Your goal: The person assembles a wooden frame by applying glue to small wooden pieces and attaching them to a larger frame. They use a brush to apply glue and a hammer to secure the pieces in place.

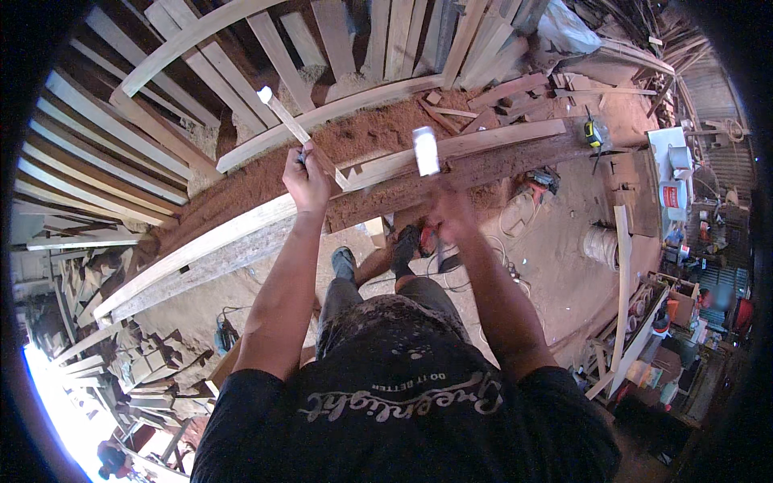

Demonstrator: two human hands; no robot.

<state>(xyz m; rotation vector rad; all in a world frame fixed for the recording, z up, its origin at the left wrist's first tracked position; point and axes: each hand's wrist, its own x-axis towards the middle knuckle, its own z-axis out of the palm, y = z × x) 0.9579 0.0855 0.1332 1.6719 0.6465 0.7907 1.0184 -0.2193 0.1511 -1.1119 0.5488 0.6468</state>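
Fingers (298, 169) on the left hand (307, 189) are curling in tight and pressing together, not spreading. They are holding 1 thin pale stick (286, 119) near its middle. A small dark bit (302, 157) is showing at the fingers — I cannot tell what it is. The stick is slanting, with its bright white top pointing up and to the left. Its low end is reaching down by 1 long pale beam (241, 219), but I cannot tell if the 2 are touching.

The right hand (451, 216) is looking all smeary, so I cannot tell if its fingers are spreading or pinching. A bright white block (425, 151) is showing just above that hand — I cannot tell if the hand is holding it.

The beam is lying across in front of the person, and a dark brown board (499, 167) is running along its near side. A yellow and black tape measure (593, 133) is sitting near the right end. A red and gray power tool (543, 182) is resting on the near side of the board. The person's 2 feet (344, 262) are standing below, between the arms.
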